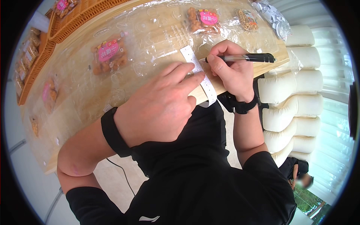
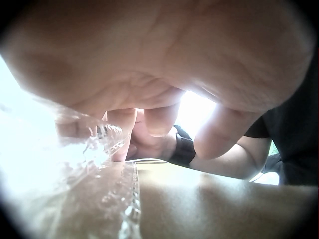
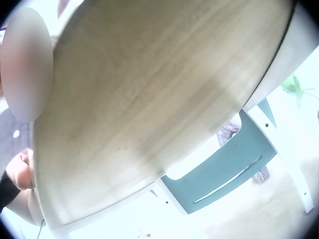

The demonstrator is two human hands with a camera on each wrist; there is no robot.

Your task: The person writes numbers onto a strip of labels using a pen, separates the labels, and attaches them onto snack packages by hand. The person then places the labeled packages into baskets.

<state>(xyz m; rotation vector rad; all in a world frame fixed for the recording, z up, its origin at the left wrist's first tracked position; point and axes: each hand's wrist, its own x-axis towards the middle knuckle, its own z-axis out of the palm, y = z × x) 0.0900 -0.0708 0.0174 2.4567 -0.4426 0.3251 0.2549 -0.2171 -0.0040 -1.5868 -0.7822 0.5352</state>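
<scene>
A white measuring tape with printed marks lies across the wooden table and curls over its near edge. My left hand rests over it, index and middle fingers extended and pressing on the tape. In the left wrist view the palm arches over the tabletop, fingertips pointing down. Between thumb and fingers my right hand holds a black and clear pen, its tip close beside the tape's edge. Clear plastic wrap covers much of the table and lies under the left hand's side.
Bags of fried dough twists lie on the plastic, another bag farther right, and a nut pack beyond it. Wicker baskets line the far left. A crumpled silver wrapper sits at the corner; cream cushions stand right.
</scene>
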